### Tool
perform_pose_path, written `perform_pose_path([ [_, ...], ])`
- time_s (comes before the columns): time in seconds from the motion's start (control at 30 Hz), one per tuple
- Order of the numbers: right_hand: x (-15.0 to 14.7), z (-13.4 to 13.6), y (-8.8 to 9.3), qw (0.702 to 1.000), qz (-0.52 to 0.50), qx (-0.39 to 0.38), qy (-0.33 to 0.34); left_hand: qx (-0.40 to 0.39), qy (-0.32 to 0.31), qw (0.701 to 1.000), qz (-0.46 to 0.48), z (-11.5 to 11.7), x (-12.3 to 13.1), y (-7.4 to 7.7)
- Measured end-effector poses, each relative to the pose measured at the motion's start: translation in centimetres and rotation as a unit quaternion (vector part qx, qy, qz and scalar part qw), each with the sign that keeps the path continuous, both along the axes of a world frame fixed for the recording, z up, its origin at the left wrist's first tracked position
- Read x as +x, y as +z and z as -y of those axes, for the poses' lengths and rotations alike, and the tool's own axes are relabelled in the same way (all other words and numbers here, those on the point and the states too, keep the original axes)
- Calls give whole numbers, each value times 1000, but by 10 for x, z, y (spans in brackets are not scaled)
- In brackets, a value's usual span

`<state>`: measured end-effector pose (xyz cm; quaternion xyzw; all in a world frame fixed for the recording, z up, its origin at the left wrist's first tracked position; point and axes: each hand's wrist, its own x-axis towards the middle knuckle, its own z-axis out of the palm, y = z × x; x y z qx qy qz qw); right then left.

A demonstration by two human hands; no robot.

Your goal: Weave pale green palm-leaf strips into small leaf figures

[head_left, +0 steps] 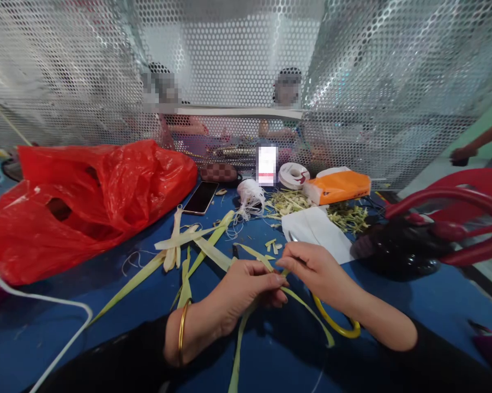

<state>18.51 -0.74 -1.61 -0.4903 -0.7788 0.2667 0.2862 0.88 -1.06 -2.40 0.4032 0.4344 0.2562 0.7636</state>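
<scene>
My left hand (pixel 246 289) is closed around a pale green leaf strip (pixel 240 338) that hangs down toward me. A gold bangle sits on that wrist. My right hand (pixel 315 270) pinches the same strip just to the right, the fingertips of both hands almost touching. Another strip end (pixel 311 314) curves down and right from between the hands. Several more leaf strips (pixel 189 243) lie on the blue table (pixel 148 295) to the left of my hands. Under my right forearm shows a yellow scissor handle (pixel 338 326).
A red plastic bag (pixel 86 202) fills the left side. A phone (pixel 200 197), a ball of white thread (pixel 251 196), a tape roll (pixel 294 175), an orange tissue pack (pixel 338 186), white paper (pixel 317 229) and leaf scraps (pixel 346 215) lie behind. A black bag with red handles (pixel 413 245) stands right. Two people sit beyond the mesh screen (pixel 246 65).
</scene>
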Motion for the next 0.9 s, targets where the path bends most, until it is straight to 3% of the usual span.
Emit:
perform_pose_path([
  [0.33, -2, 0, -7, 988, 48, 145, -1, -21, -12, 1000, 3, 0, -1, 5],
  [0.5, 5, 5, 4, 960, 53, 273, -33, -18, 49, 997, 64, -2, -2, 5],
  [0.6, 3, 18, 11, 944, -11, 317, -93, 2, 93, 989, 118, -5, -4, 7],
  [0.67, -3, 26, 10, 958, -27, 271, -86, 10, 115, 982, 150, -7, -6, 10],
  [0.77, -16, 30, 3, 992, -41, 106, -48, 30, 119, 977, 176, -7, -6, 13],
  [0.9, -30, 26, -9, 988, -145, -37, -31, 35, 104, 979, 174, -2, -3, 17],
])
